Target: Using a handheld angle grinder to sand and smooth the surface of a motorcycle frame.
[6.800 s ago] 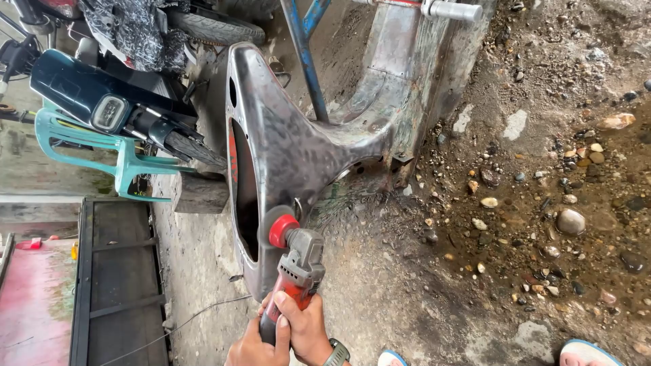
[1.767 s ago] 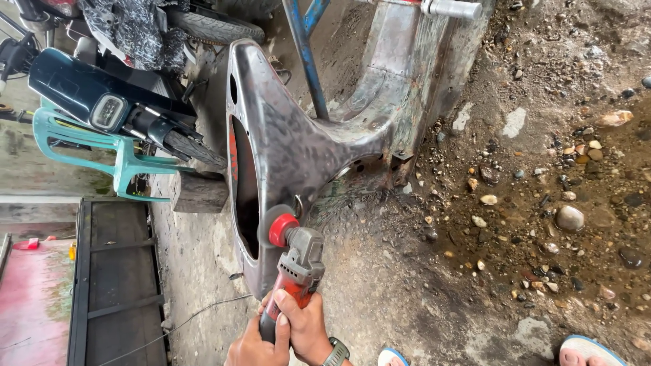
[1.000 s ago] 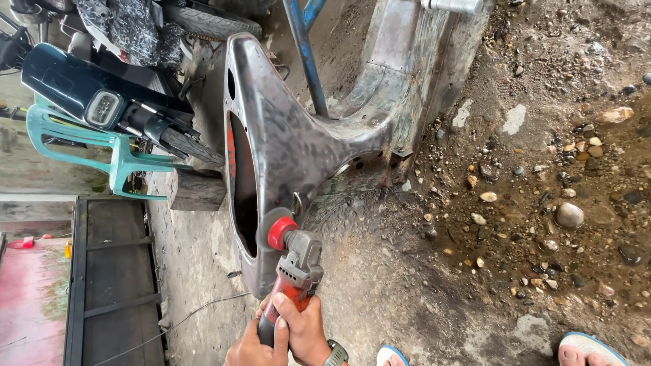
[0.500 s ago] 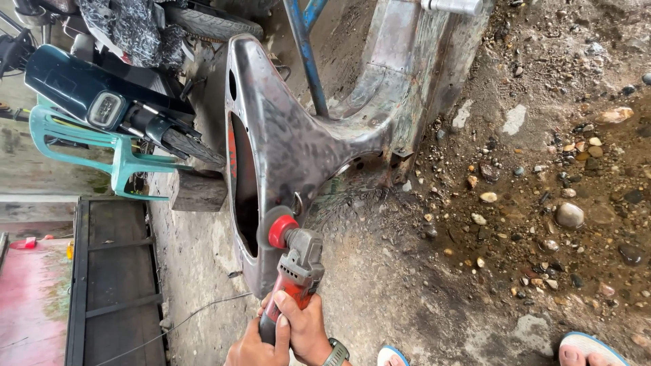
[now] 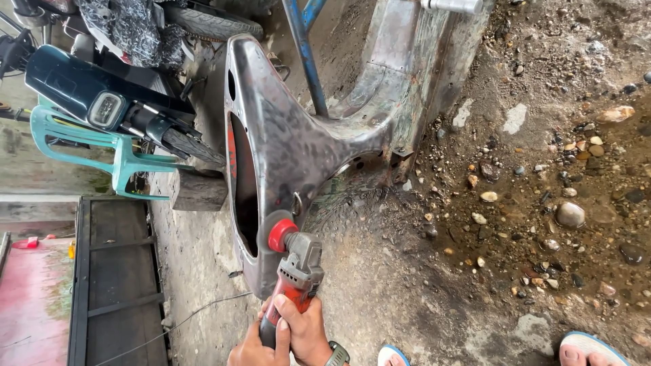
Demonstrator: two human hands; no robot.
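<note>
Rough concrete floor (image 5: 380,298) meets a patch of wet brown dirt strewn with pebbles (image 5: 563,203) on the right of the head view. Resting on this ground is the largest item, a bare grey steel scooter body shell (image 5: 291,146), stripped of paint, mottled with dark scorch marks, with a long oval opening in its left flank showing a red trace inside. A blue steel tube (image 5: 305,54) rises behind it. At upper left stands a dark teal motorcycle (image 5: 88,88) with a rectangular lamp, beside a turquoise plastic chair (image 5: 115,146) and a squat concrete block (image 5: 196,191). A black metal grate (image 5: 115,285) lies at lower left next to a pink-stained slab (image 5: 30,305). No labels or signs are legible.

Both hands enter from the bottom edge. The right hand (image 5: 308,332), with a watch at the wrist, is wrapped fully closed around the red and grey angle grinder (image 5: 293,274); the left hand (image 5: 251,349) is also curled tight on the handle just below. The grinder points up and left, its red-hubbed disc (image 5: 279,232) pressed against the shell's lower rim. Two sandalled feet (image 5: 583,346) show at bottom right.
</note>
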